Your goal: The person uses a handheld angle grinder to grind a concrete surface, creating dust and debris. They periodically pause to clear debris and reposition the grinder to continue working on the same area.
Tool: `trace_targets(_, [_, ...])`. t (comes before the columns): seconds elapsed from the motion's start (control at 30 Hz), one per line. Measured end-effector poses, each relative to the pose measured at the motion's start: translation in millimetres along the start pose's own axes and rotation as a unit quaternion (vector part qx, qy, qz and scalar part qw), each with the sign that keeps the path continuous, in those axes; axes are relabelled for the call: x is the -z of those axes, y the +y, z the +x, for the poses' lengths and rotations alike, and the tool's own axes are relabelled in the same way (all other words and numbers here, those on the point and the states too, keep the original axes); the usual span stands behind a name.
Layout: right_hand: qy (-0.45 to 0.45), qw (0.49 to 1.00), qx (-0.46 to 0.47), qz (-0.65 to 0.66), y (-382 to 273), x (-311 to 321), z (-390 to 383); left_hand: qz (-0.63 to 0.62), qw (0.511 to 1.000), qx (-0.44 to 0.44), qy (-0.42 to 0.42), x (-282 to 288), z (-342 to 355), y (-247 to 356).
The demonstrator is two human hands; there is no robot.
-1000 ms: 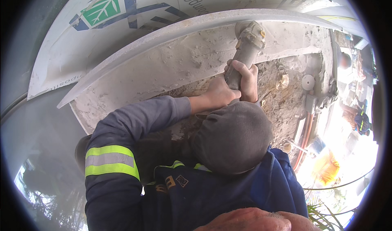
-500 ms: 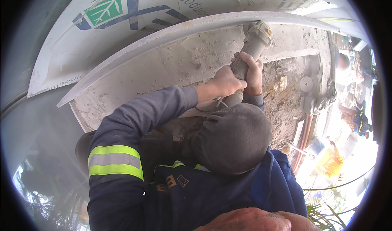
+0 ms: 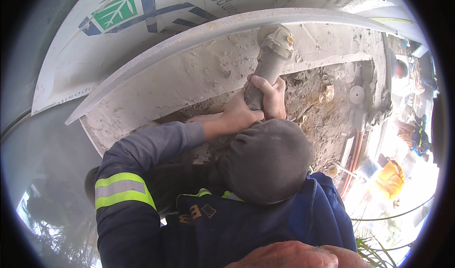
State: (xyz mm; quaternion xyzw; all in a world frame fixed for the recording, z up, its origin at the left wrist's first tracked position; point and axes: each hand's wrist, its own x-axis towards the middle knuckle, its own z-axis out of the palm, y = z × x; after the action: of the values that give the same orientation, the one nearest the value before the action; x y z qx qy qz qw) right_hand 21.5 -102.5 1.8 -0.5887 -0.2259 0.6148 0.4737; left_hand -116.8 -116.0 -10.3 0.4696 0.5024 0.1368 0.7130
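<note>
A dust-covered angle grinder (image 3: 268,62) is gripped in both my hands, its gear head pointing away from me against a pale, dusty slab face (image 3: 208,81). My left hand (image 3: 238,112) is closed round the lower body. My right hand (image 3: 271,95) wraps the body just above and to the right, thumb across the top. No disc can be made out under the head. The grinder's rear end is hidden behind a rounded, grey cloth-covered form (image 3: 268,161), which also hides most of my right forearm.
A pale ledge (image 3: 189,38) curves along the far side, below a printed white sheet (image 3: 166,7). Rough broken ground (image 3: 317,116) lies right of the grinder, with a white disc-shaped piece (image 3: 356,95) and reddish pipes (image 3: 353,159). A person in yellow-orange (image 3: 390,180) is farther right.
Both hands and the grinder have shifted left and slightly nearer to me along the slab face. My left forearm has moved left and down with them. The grip looks the same.
</note>
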Motion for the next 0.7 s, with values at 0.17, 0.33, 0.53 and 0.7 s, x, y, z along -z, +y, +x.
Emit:
trace_targets(0.17, [0.006, 1.0, 0.006, -0.012, -1.0, 0.2, 0.9, 0.023, 0.998, 0.049, -0.021, 5.2, -3.0, 17.9])
trace_targets(0.33, [0.004, 1.0, -0.002, 0.005, -5.3, 4.0, 5.2, 0.001, 1.0, -0.002, 0.018, -4.7, 6.5, 5.1])
trace_targets(0.53, [0.044, 0.999, -0.006, 0.006, -13.0, 13.9, 7.9, -0.018, 0.999, 0.016, -0.037, -7.5, 16.1, 22.6])
trace_targets(0.7, [0.046, 0.999, -0.005, 0.016, -8.0, 12.8, 12.6, -0.007, 1.0, 0.016, -0.026, -6.3, 21.1, 15.1])
